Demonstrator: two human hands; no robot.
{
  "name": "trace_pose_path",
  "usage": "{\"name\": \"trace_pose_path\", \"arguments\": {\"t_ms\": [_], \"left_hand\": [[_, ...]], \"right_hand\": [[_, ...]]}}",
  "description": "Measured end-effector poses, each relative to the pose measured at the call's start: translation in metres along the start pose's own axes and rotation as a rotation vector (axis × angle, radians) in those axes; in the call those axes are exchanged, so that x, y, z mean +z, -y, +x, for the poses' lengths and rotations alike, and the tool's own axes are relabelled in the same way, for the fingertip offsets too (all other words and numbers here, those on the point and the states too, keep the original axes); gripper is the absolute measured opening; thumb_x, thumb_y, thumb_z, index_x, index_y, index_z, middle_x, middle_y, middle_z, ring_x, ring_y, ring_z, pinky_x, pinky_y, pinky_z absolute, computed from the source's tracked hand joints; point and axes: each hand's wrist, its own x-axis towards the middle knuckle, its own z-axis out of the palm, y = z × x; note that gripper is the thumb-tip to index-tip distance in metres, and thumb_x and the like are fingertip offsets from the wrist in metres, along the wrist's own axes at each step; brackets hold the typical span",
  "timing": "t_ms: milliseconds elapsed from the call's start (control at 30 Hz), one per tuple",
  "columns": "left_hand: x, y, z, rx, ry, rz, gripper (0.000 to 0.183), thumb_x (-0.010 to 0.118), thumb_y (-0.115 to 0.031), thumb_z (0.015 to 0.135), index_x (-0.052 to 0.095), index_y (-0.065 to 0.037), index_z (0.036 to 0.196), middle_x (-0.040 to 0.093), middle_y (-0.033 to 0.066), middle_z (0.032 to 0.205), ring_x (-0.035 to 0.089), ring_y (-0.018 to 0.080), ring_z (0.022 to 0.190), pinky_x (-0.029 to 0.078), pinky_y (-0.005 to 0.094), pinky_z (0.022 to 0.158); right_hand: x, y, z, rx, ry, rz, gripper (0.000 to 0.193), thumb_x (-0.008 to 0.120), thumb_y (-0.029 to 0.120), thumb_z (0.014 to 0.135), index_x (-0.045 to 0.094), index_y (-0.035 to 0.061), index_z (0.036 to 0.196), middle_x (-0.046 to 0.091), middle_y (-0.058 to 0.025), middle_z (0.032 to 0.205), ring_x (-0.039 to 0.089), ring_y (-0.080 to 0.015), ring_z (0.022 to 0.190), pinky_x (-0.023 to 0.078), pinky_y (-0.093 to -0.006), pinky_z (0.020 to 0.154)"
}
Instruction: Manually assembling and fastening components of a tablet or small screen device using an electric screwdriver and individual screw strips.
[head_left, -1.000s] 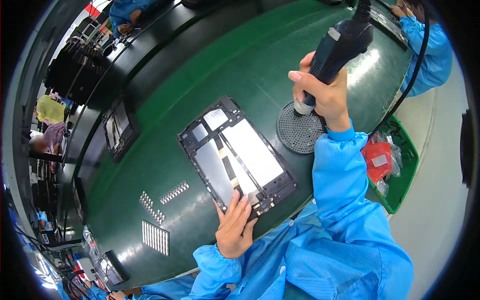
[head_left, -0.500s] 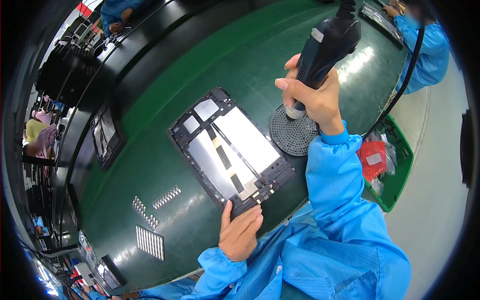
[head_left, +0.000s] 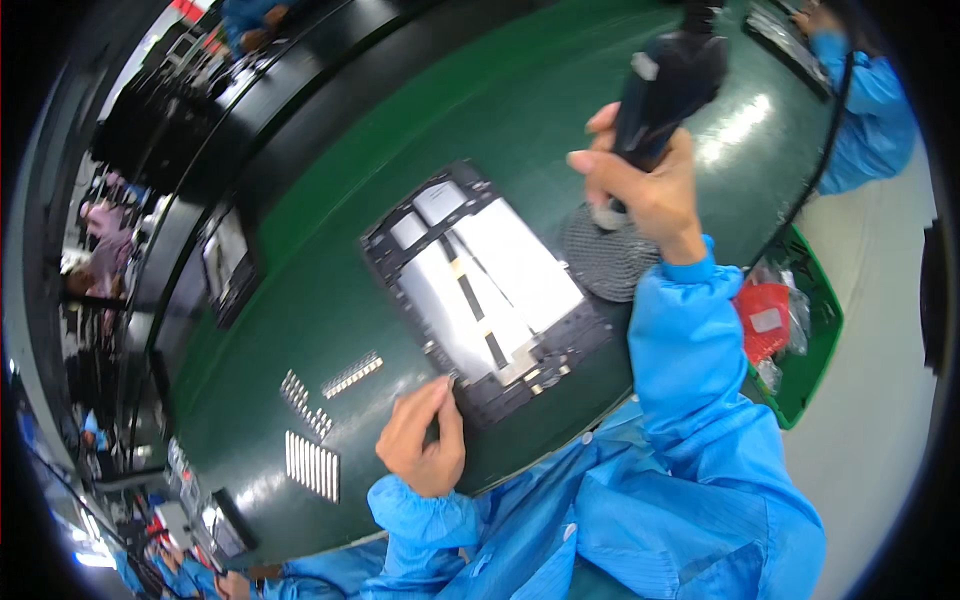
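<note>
An opened tablet (head_left: 478, 285) lies on the green bench in front of me, its inner side up, with silver plates and a dark strip down its middle. At its lower left edge my left hand (head_left: 425, 440) has thumb and forefinger pinched together; whatever lies between them is too small to make out. My right hand (head_left: 645, 195) is wrapped round a black electric screwdriver (head_left: 672, 95), blurred by motion. Beneath that hand, beside the tablet's right edge, sits a round grey perforated plate (head_left: 607, 260), and the screwdriver's lower end is over it.
Strips of small parts (head_left: 352, 374) and a striped sheet (head_left: 313, 466) lie to the left. Another tablet (head_left: 228, 265) stands farther left. A green crate (head_left: 815, 350) with red and clear bags is at the right, near the black cable (head_left: 835, 130). A co-worker's blue sleeve (head_left: 875, 130) shows beyond.
My left hand has left the tablet's bottom edge, moved left, and closed into a pinch. The right hand still grips the screwdriver over the perforated plate. The whole view has shifted slightly.
</note>
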Motion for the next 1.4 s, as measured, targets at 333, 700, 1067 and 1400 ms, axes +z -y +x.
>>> {"name": "trace_pose_path", "arguments": {"t_ms": [333, 700, 1067, 1400], "left_hand": [[-0.020, 0.041, 0.050, -0.349, 0.297, -0.083, 0.014, 0.063, 0.006, 0.082, 0.065, 0.008, 0.096, 0.063, 0.0104, 0.092, 0.064, 0.0147, 0.076, 0.052, 0.0236, 0.069], [-0.024, 0.056, 0.063, -0.642, 0.526, -0.294, 0.011, 0.069, -0.003, 0.083, 0.065, 0.002, 0.092, 0.066, 0.0045, 0.076, 0.062, 0.0090, 0.067, 0.047, 0.0198, 0.056], [-0.026, 0.061, 0.081, -0.510, 0.312, -0.473, 0.018, 0.058, -0.002, 0.089, 0.062, 0.005, 0.105, 0.065, 0.0073, 0.087, 0.064, 0.0118, 0.074, 0.052, 0.0227, 0.062], [-0.026, 0.071, 0.104, -0.436, 0.418, -0.435, 0.015, 0.058, 0.000, 0.088, 0.066, 0.007, 0.100, 0.066, 0.0091, 0.091, 0.066, 0.0149, 0.078, 0.054, 0.0241, 0.071]], "right_hand": [[-0.007, 0.001, -0.002, -0.119, -0.046, 0.007, 0.027, 0.071, 0.000, 0.076, 0.058, -0.0037, 0.100, 0.059, -0.0034, 0.064, 0.054, -0.0108, 0.049, 0.041, -0.0236, 0.046], [-0.008, -0.002, -0.002, -0.107, -0.052, 0.025, 0.031, 0.072, 0.000, 0.075, 0.057, -0.0035, 0.101, 0.058, -0.0033, 0.063, 0.054, -0.0114, 0.048, 0.041, -0.0244, 0.047], [-0.006, 0.000, -0.003, -0.130, -0.036, 0.074, 0.030, 0.070, -0.003, 0.075, 0.056, -0.0032, 0.102, 0.056, -0.0037, 0.064, 0.053, -0.0123, 0.048, 0.044, -0.0263, 0.047], [0.022, 0.020, -0.012, -0.136, 0.020, 0.142, 0.033, 0.068, -0.004, 0.077, 0.053, -0.0029, 0.106, 0.055, -0.0061, 0.063, 0.053, -0.0140, 0.047, 0.045, -0.0290, 0.047]]}}
